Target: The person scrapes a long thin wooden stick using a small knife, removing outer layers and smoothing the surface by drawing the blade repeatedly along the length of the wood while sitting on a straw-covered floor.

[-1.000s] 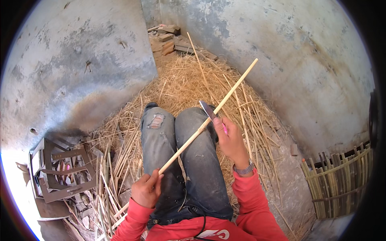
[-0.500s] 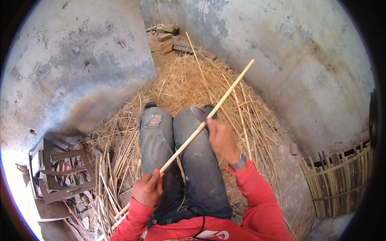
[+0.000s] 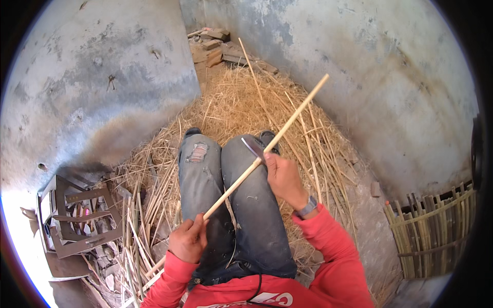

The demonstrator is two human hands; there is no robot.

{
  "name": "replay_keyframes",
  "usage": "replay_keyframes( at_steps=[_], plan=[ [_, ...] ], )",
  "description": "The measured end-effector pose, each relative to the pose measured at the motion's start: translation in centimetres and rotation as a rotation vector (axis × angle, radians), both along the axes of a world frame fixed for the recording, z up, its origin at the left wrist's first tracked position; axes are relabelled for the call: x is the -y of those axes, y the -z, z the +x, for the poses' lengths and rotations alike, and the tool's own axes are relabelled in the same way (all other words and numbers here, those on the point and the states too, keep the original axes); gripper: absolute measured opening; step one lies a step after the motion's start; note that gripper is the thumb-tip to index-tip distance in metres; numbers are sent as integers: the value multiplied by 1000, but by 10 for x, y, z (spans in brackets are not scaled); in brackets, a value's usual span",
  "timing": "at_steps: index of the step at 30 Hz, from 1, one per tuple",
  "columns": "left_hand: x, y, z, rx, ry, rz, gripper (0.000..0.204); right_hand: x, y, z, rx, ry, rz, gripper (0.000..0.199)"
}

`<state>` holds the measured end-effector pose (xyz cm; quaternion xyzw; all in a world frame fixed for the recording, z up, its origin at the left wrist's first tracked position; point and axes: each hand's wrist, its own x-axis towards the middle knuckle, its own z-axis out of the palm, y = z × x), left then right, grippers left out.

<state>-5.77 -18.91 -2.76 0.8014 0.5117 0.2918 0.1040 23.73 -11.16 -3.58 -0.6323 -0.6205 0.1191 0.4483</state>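
Observation:
A long pale bamboo strip (image 3: 298,114) slants across my lap, its far end up to the right. My left hand (image 3: 188,239) is closed round its lower part, near my left thigh; the near end runs on beneath my left forearm. My right hand (image 3: 285,178) is closed on a knife whose handle the fingers hide. The knife's dark blade (image 3: 252,147) points up to the left and lies across the strip, just above a node. My right thumb is close against the strip beside the blade.
Fine shavings (image 3: 233,97) and loose bamboo strips (image 3: 149,200) cover the floor round my legs. A broken brown frame (image 3: 87,246) leans at the left. At the right stands a slatted bamboo panel (image 3: 431,238). Bricks (image 3: 213,45) lie at the back, between two grey walls (image 3: 370,92).
The strip's far end has shifted slightly to the right. My right hand and the knife have turned a little, with more of the blade's edge showing. My left hand has barely moved.

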Motion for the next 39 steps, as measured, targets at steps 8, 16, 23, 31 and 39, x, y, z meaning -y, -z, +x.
replay_keyframes(
  at_steps=[8,16,23,31,39],
  plan=[
    [2,3,-11,-7,34,21,21,8,-7,15,-146,-55,-244,41],
    [-8,-8,0,162,22,-180,14,7,-21,20,-208,-21,-152,50],
    [2,-23,-25,222,-9,-488,20,-52,-18,81,70,268,40,57],
    [14,-10,-47,233,-9,-471,22,-86,-8,117,203,358,47,54],
    [14,-24,-32,162,-43,-486,24,-5,0,19,22,-2,-97,50]
  ],
)
